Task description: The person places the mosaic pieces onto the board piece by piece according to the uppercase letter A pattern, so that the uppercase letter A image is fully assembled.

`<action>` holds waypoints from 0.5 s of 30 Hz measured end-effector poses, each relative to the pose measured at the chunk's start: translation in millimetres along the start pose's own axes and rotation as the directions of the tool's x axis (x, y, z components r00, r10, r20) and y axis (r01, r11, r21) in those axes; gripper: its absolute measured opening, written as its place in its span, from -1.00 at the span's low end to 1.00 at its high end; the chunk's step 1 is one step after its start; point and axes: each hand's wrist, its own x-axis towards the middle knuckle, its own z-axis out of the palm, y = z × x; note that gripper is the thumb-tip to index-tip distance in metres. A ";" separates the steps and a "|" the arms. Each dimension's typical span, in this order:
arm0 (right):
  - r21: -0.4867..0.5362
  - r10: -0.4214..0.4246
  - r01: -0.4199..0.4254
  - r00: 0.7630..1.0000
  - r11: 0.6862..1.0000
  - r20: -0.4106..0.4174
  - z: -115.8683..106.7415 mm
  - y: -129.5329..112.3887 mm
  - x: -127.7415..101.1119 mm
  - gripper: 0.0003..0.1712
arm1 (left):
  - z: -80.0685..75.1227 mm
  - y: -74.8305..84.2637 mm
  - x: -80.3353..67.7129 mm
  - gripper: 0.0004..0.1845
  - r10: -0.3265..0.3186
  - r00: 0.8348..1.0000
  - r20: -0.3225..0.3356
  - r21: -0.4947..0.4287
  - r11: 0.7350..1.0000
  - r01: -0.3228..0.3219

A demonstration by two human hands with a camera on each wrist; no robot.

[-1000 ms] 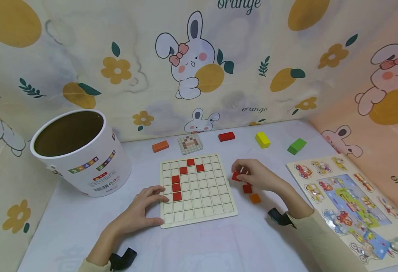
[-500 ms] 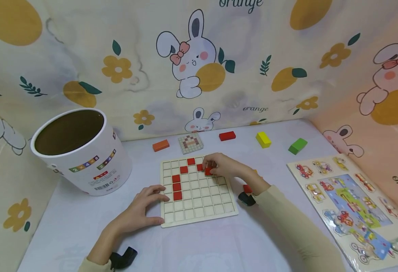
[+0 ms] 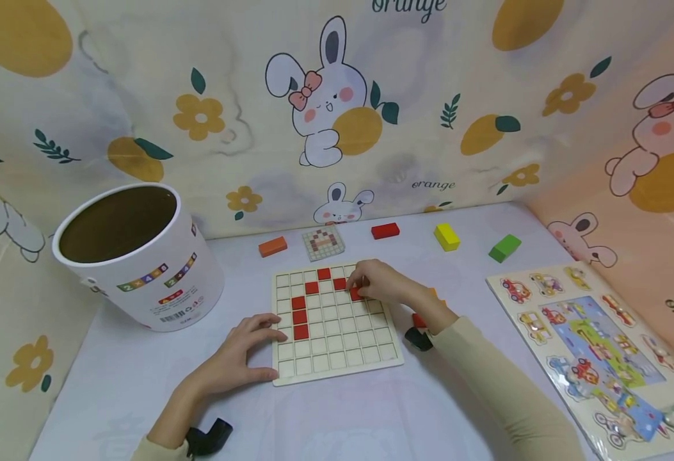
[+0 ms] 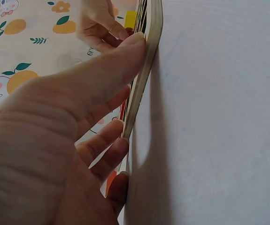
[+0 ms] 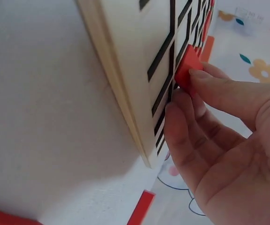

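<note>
While the left hand (image 3: 239,358) lies flat on the table (image 3: 371,416) with relaxed, nearly straight fingers pressed against the left edge of the grid board (image 3: 337,358), the right hand (image 3: 379,285) reaches across the board's upper right part, forearm coming in from the lower right. Left hand grasps nothing; in the left wrist view its thumb and fingertips (image 4: 134,44) just bear on the board rim.

Right hand: fingers curled, pinching a red square tile (image 3: 356,293) between thumb and fingertips. Right wrist view shows the tile (image 5: 187,70) held at the board face, one edge at a cell, tilted, not seated flush. Tile sits in the third row, just right and below the red tile (image 3: 339,283) already laid. Other red tiles form a bent line up the left-centre of the grid.

Versus half a second ago: right hand has dropped slightly and the tile is lower against the board. A second ago that hand was off the board to the right, picking from loose tiles. Left hand unchanged throughout.

A loose red tile (image 3: 419,320) lies right of the board, beside the right wrist.
</note>
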 end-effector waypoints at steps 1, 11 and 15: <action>-0.009 -0.001 0.001 1.000 1.000 -0.009 0.4 -0.2 0.0 -0.77 | 0.0 0.2 -0.2 -0.41 -0.004 1.000 0.002 -0.003 1.000 0.004; -0.081 0.010 -0.013 0.999 0.997 -0.044 1.6 -4.6 -1.2 -0.89 | 0.2 1.2 0.5 -0.42 0.002 1.000 0.002 -0.003 1.000 -0.002; -0.110 0.020 -0.026 0.998 0.994 -0.051 2.1 -4.2 -1.5 -0.90 | 0.6 1.0 0.9 -0.42 0.001 1.000 -0.001 -0.002 1.000 -0.001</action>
